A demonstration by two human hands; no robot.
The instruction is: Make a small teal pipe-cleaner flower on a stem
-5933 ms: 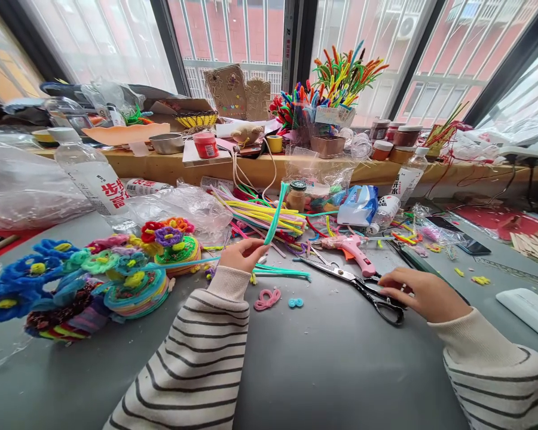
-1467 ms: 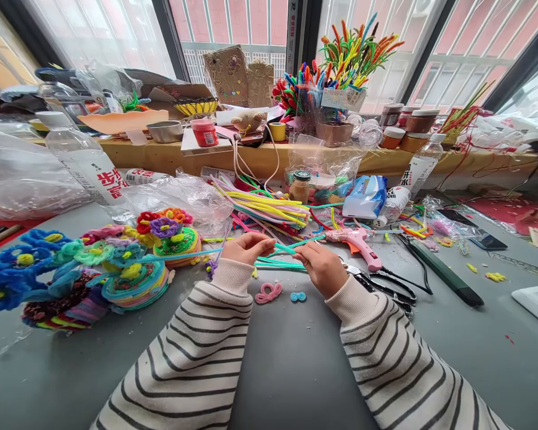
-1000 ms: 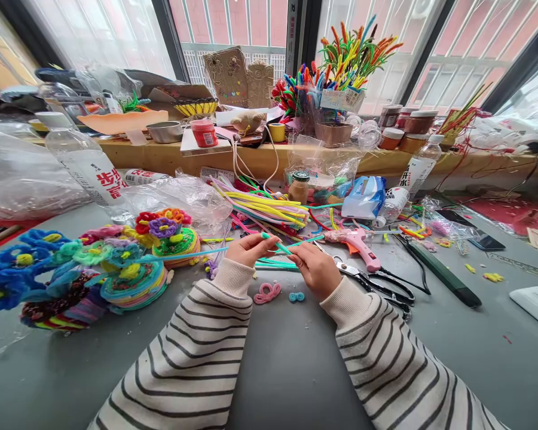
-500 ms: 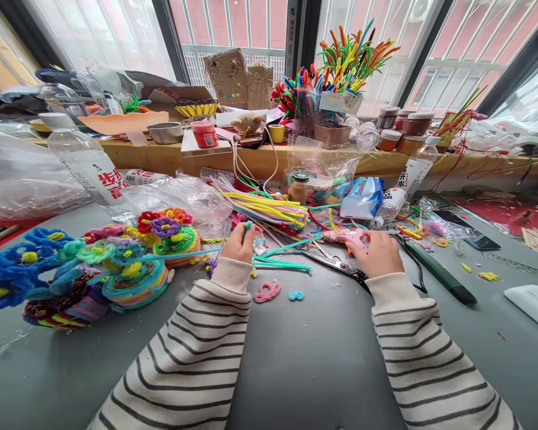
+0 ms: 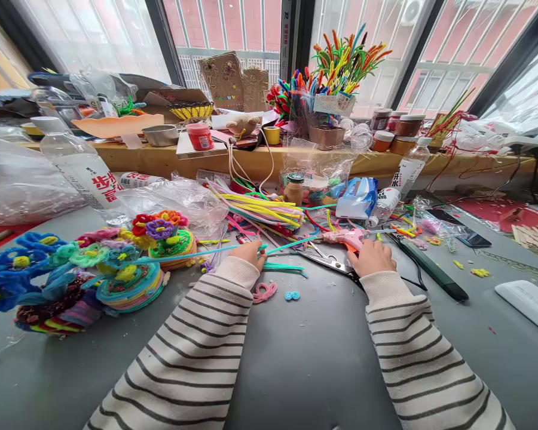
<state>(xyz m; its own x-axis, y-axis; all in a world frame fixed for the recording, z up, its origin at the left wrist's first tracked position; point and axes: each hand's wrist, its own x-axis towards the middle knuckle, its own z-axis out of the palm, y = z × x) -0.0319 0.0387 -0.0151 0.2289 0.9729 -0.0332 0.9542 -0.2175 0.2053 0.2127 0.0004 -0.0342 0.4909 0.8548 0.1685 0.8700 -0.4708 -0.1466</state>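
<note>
While my left hand (image 5: pixel 247 255) pinches a teal stem (image 5: pixel 263 246) over the tabletop (image 5: pixel 305 370), my right hand (image 5: pixel 373 258) covers the pink glue gun (image 5: pixel 344 236), fingers' closure unclear to me; I judge this a gun-fetching step, calling for secure grip

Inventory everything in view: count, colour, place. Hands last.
Glue gun: one, pink, table right
Scissors: one, silver and black, before glue gun
Pipe cleaners: several, teal, table centre
Pipe-cleaner bundle: one, multicoloured, behind those
Pipe-cleaner flowers: many, multicoloured, table left
Looped piece: one, pink, before pipe cleaners
Double coil: one, blue, beside looped piece
Water bottles: at least four, clear, both sides
Glass jar: one, brownish, behind bundle
Packet: one, blue and white, right of jar
Phone: one, black, table right
Stems: many, multicoloured, windowsill
Sleeves: two, white striped, foreground
Left hand: one, bare, at teal pipe cleaners
Right hand: one, bare, at glue gun
</note>
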